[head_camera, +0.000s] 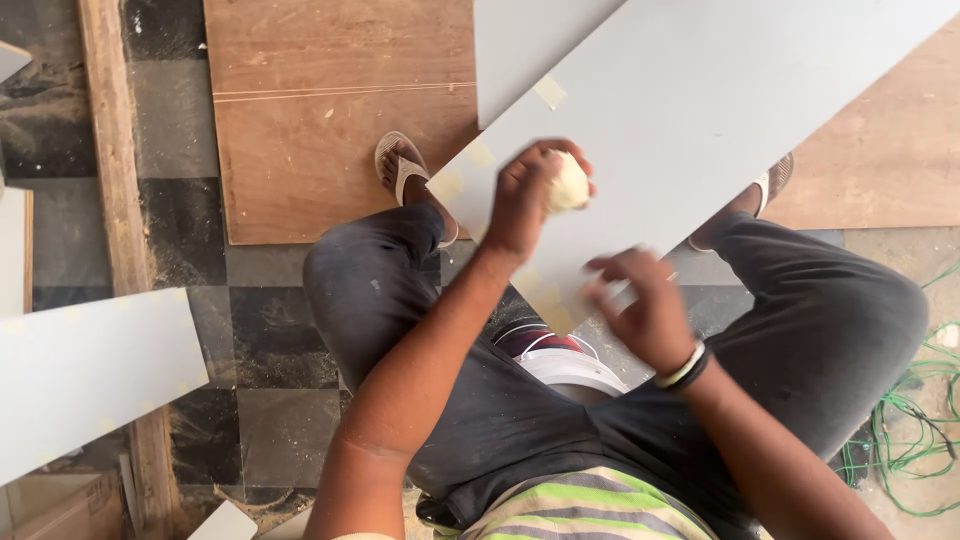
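Observation:
A long white laminated board (700, 110) lies slanted across my knees, its near end by my hands. My left hand (525, 200) is closed around a pale balled-up wad (567, 185), held on the board's surface near its near edge. My right hand (645, 305) is blurred; its fingers rest on the board's near corner, seeming to pinch the edge. A band sits on that wrist. Small yellowish tape patches (549, 92) dot the board's edge.
I sit over a white bucket-like container (570, 368) between my legs, feet in sandals on a brown plywood sheet (320, 110). Another white board (90, 370) lies at left beside a wooden batten (110, 150). Green wire (910, 420) is tangled at right.

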